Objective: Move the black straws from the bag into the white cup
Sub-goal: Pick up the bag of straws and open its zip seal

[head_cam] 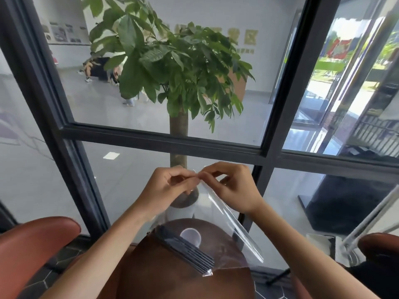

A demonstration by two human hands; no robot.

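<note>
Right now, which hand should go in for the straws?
Right hand, probably. Both pinch the bag top; the straws sit at the bottom beside the white cup. Left hand can hold the bag.

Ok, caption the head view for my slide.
Both hands pinch the clear plastic bag's top; black straws sag above the white cup.

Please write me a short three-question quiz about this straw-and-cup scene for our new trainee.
1. True or false: both hands pinch the top edge of the clear bag.
2. Where are the black straws now? A) in the white cup B) at the bottom of the bag C) loose on the table
3. What does the white cup stand on?

Key
1. True: the left hand and the right hand meet at the bag's top.
2. B
3. The round brown table.
</note>
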